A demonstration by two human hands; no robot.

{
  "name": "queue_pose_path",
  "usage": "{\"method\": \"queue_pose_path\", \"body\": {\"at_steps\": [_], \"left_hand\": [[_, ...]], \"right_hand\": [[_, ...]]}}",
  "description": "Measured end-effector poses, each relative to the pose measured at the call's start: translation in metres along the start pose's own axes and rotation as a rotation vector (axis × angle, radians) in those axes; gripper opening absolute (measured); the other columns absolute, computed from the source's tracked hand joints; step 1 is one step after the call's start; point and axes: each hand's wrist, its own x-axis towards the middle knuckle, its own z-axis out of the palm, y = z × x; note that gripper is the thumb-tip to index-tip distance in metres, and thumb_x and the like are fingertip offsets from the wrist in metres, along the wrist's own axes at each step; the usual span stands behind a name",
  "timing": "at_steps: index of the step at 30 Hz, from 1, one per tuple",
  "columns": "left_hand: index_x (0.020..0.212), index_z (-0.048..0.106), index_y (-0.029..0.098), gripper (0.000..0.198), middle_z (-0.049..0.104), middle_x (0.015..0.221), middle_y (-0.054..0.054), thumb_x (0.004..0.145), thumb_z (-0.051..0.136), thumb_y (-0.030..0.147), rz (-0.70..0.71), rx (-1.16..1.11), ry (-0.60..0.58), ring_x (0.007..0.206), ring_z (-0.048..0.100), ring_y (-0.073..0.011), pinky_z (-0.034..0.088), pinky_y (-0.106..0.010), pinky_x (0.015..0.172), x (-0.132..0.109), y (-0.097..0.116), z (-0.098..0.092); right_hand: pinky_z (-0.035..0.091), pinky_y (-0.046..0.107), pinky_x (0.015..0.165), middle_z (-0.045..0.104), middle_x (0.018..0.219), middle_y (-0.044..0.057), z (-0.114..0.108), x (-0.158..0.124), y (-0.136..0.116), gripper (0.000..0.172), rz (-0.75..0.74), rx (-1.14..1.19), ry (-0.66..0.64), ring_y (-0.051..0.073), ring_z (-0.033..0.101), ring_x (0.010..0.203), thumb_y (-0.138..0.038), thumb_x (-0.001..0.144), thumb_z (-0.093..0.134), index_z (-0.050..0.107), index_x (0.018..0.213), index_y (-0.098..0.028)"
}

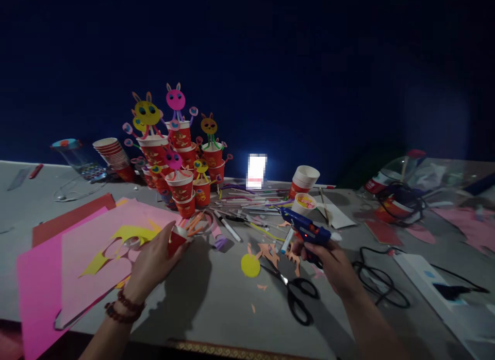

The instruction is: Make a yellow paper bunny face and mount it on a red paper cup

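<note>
My left hand (157, 257), with a beaded bracelet at its wrist, is wrapped round a red paper cup (177, 240) tipped to the right. Orange strips (194, 225) stick out at the cup's mouth. In my right hand (323, 259) is a blue glue gun (305, 226), its nozzle toward the left and a small red light on its side. Between my hands a yellow paper disc with ears (250, 265) lies on the grey table. Black-handled scissors (286, 282) rest open beside it, among orange paper scraps (269, 252).
Decorated cups with paper animal faces (181, 182) stand stacked at the back left. Pink sheets (88, 251) cover the left side. Behind the glue gun are white cups (305, 177) and pens; a power strip (429, 288) and black cable (377, 282) lie right.
</note>
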Motion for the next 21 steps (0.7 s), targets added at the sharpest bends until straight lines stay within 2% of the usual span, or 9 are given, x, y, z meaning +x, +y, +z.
{"method": "queue_pose_path", "body": {"at_steps": [2,6,8,10,13,17,21], "left_hand": [[0.142,0.035,0.021,0.061,0.059,0.133,-0.015,0.09,0.053,0.049,0.033,-0.189,-0.001,0.116,0.061,-0.0315,0.053,-0.042,0.09,-0.008,0.001,0.0],[0.146,0.028,0.025,0.062,0.048,0.145,-0.013,0.092,0.055,0.039,0.073,-0.693,-0.097,0.129,0.051,-0.0276,0.048,-0.04,0.102,-0.016,0.01,-0.006],[0.145,0.03,0.025,0.06,0.047,0.146,-0.013,0.092,0.056,0.036,0.044,-0.887,-0.123,0.131,0.05,-0.0274,0.047,-0.04,0.104,-0.015,0.017,-0.009],[0.144,0.033,0.024,0.058,0.049,0.144,-0.014,0.092,0.056,0.037,-0.016,-0.987,-0.121,0.128,0.053,-0.0281,0.049,-0.04,0.102,-0.013,0.021,-0.01],[0.14,0.039,0.024,0.053,0.058,0.136,-0.012,0.092,0.054,0.041,-0.09,-0.943,-0.092,0.119,0.06,-0.0278,0.055,-0.039,0.094,-0.009,0.02,-0.009],[0.136,0.043,0.021,0.052,0.066,0.12,-0.01,0.092,0.051,0.048,-0.132,-0.671,0.023,0.105,0.067,-0.0263,0.059,-0.036,0.081,-0.007,0.001,-0.003],[0.14,0.038,0.017,0.064,0.06,0.128,-0.017,0.09,0.051,0.055,-0.094,-0.278,0.07,0.109,0.064,-0.032,0.055,-0.044,0.086,-0.008,-0.014,0.006]], "right_hand": [[0.047,0.029,0.062,0.071,0.076,0.006,0.0,0.0,0.001,0.018,-0.003,-0.001,0.002,0.017,0.06,0.064,-0.032,0.08,0.063,0.071,0.077,-0.016],[0.047,0.029,0.061,0.07,0.075,0.007,0.0,0.001,0.0,0.018,0.005,0.018,0.017,0.017,0.059,0.063,-0.032,0.078,0.064,0.07,0.075,-0.016],[0.047,0.028,0.061,0.07,0.075,0.007,0.001,0.0,-0.001,0.017,0.007,0.026,0.02,0.017,0.059,0.063,-0.032,0.077,0.064,0.07,0.075,-0.016],[0.048,0.028,0.061,0.07,0.074,0.006,0.002,0.0,-0.002,0.018,0.013,0.032,0.009,0.017,0.059,0.063,-0.032,0.078,0.064,0.07,0.075,-0.016],[0.048,0.028,0.061,0.07,0.073,0.006,0.002,-0.001,-0.002,0.017,0.027,0.049,0.016,0.017,0.06,0.062,-0.032,0.076,0.065,0.07,0.075,-0.016],[0.048,0.029,0.061,0.071,0.073,0.007,0.0,-0.001,-0.002,0.017,0.041,0.053,0.039,0.018,0.062,0.065,-0.032,0.075,0.065,0.069,0.074,-0.015],[0.047,0.028,0.06,0.07,0.072,0.006,0.0,0.0,-0.002,0.017,0.026,0.066,0.022,0.017,0.06,0.061,-0.032,0.076,0.063,0.069,0.073,-0.016]]}}
